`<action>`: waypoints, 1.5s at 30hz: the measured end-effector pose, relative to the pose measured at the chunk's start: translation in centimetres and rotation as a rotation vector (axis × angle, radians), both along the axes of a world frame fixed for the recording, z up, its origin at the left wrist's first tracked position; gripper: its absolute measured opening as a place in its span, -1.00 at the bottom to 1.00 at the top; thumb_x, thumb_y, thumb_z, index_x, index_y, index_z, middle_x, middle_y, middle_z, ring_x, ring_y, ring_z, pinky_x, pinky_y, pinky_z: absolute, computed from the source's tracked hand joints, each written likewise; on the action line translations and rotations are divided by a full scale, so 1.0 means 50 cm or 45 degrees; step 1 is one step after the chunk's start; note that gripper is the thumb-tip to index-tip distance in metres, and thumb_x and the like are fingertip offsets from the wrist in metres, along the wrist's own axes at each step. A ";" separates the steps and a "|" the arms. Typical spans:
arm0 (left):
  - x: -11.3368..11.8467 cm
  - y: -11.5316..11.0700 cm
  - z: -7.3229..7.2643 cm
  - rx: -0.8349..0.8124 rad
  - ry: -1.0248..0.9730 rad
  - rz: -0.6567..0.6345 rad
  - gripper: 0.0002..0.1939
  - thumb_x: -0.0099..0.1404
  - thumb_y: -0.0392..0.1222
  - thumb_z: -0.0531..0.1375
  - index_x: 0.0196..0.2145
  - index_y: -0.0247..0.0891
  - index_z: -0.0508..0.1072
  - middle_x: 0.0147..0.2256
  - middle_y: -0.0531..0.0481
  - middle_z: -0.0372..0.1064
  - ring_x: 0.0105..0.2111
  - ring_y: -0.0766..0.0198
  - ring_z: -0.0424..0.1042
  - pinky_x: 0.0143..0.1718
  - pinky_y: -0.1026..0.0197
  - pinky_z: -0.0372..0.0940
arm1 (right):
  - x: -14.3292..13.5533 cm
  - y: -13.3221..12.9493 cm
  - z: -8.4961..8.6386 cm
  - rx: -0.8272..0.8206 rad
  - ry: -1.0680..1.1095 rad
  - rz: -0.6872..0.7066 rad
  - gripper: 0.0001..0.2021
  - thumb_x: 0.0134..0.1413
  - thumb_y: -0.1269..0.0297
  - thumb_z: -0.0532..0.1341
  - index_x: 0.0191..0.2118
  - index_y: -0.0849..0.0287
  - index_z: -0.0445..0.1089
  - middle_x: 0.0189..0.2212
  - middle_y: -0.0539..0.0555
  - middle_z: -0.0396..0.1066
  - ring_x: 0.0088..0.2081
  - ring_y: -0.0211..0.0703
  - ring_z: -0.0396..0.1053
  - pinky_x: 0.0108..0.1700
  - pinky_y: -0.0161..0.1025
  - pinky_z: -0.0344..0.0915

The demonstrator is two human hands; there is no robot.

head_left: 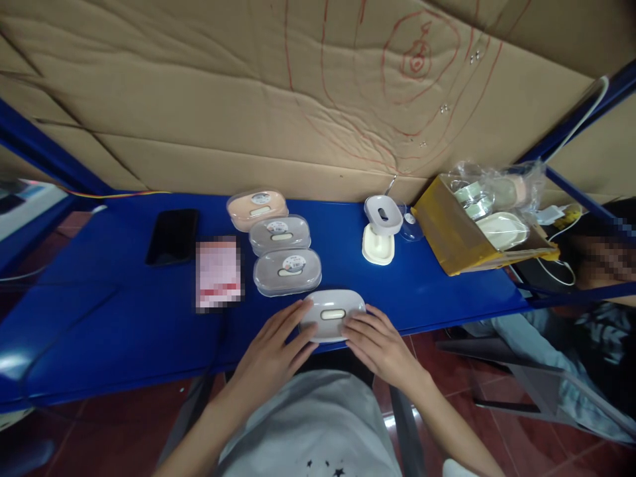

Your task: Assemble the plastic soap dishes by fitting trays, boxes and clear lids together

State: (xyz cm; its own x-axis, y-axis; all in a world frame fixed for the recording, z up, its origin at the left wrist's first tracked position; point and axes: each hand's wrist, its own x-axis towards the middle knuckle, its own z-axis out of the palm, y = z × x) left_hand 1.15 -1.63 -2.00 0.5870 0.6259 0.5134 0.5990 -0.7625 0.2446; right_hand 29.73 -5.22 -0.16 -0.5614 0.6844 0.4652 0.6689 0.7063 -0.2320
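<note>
A pale grey oval soap dish (332,326) with a cream bar-shaped piece in its middle lies at the table's front edge. My left hand (285,339) holds its left end, thumb near the front rim and fingers at the back. On the right end, my right hand (372,341) has its fingers curled over the rim. Just behind to the left sit two grey soap dishes under clear lids (287,271) (279,236) and a peach one (257,209), each with a round sticker. The undersides of my hands are hidden.
A grey slotted tray (383,213) rests partly over a cream base (378,246), beside a clear lid (410,227). An open cardboard box (442,232) holds bagged parts at the right. A black phone (172,236) and a blurred pink packet (218,273) lie left. A person sits at the right.
</note>
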 end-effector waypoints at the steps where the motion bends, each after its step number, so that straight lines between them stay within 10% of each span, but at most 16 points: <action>1: 0.000 0.001 0.000 -0.002 0.007 -0.018 -0.81 0.60 -0.21 0.20 0.11 -0.21 0.51 0.35 -0.24 0.37 0.33 -0.09 0.41 0.24 -0.16 0.51 | 0.001 -0.002 -0.002 -0.011 -0.004 0.002 -0.66 0.50 0.39 0.25 0.29 0.14 0.46 0.14 0.09 0.63 0.24 -0.02 0.50 0.46 0.14 0.31; 6: 0.002 0.005 0.002 0.023 0.025 -0.034 -0.81 0.60 -0.23 0.19 0.11 -0.21 0.50 0.32 -0.22 0.41 0.33 -0.10 0.41 0.23 -0.19 0.49 | 0.044 0.043 0.004 -0.069 0.015 -0.067 -0.62 0.55 0.19 0.20 0.37 0.01 0.38 0.29 0.11 0.52 0.34 0.07 0.42 0.44 0.24 0.30; 12: 0.002 0.000 0.006 0.030 -0.041 0.012 -0.89 0.54 -0.21 0.26 -0.01 -0.22 0.50 0.19 -0.25 0.48 0.25 -0.14 0.45 0.16 -0.21 0.49 | 0.110 0.185 0.007 -0.098 -0.043 -0.600 -0.50 0.57 0.09 0.14 0.47 0.06 0.25 0.44 0.26 0.32 0.49 0.38 0.19 0.42 0.44 0.20; 22: -0.010 -0.003 -0.007 -0.097 -0.089 0.042 -0.86 0.53 -0.10 0.27 -0.10 -0.21 0.47 0.26 -0.30 0.34 0.28 -0.21 0.41 0.17 -0.24 0.52 | 0.129 0.139 -0.019 -0.093 0.007 -0.510 -0.71 0.45 -0.07 0.29 -0.15 0.05 0.42 -0.07 0.16 0.59 0.12 0.15 0.54 0.39 0.31 0.25; 26: -0.007 -0.002 -0.014 -0.117 -0.090 0.058 -0.84 0.55 -0.07 0.25 -0.08 -0.19 0.45 0.30 -0.30 0.30 0.31 -0.21 0.40 0.19 -0.24 0.52 | 0.152 0.128 -0.002 -0.035 -0.016 -0.460 -0.81 0.46 0.04 0.30 -0.10 0.03 0.47 0.06 0.16 0.57 0.22 0.15 0.49 0.45 0.34 0.14; 33: -0.004 -0.003 -0.015 -0.116 -0.090 0.096 -0.84 0.56 -0.06 0.25 -0.07 -0.20 0.43 0.30 -0.30 0.31 0.31 -0.20 0.40 0.20 -0.24 0.52 | 0.172 0.256 0.053 0.032 -0.021 -0.653 -0.69 0.53 0.07 0.15 0.17 0.04 0.50 0.25 0.24 0.49 0.31 0.26 0.39 0.37 0.26 0.24; 39: -0.004 -0.004 -0.016 -0.114 -0.081 0.101 -0.82 0.56 -0.04 0.24 -0.09 -0.19 0.42 0.29 -0.29 0.31 0.32 -0.20 0.39 0.21 -0.25 0.51 | 0.162 0.383 0.011 -0.027 -0.093 -0.839 -0.58 0.42 0.00 0.27 0.21 0.14 0.48 0.43 0.41 0.27 0.44 0.56 0.14 0.33 0.54 0.18; 45: 0.000 -0.003 -0.011 -0.092 -0.083 0.091 -0.82 0.57 -0.04 0.23 -0.10 -0.20 0.41 0.29 -0.29 0.32 0.32 -0.19 0.39 0.21 -0.23 0.52 | 0.191 0.398 -0.021 -0.056 -0.010 -0.898 -0.76 0.37 0.09 0.30 -0.03 0.14 0.51 0.28 0.40 0.39 0.30 0.42 0.33 0.24 0.36 0.39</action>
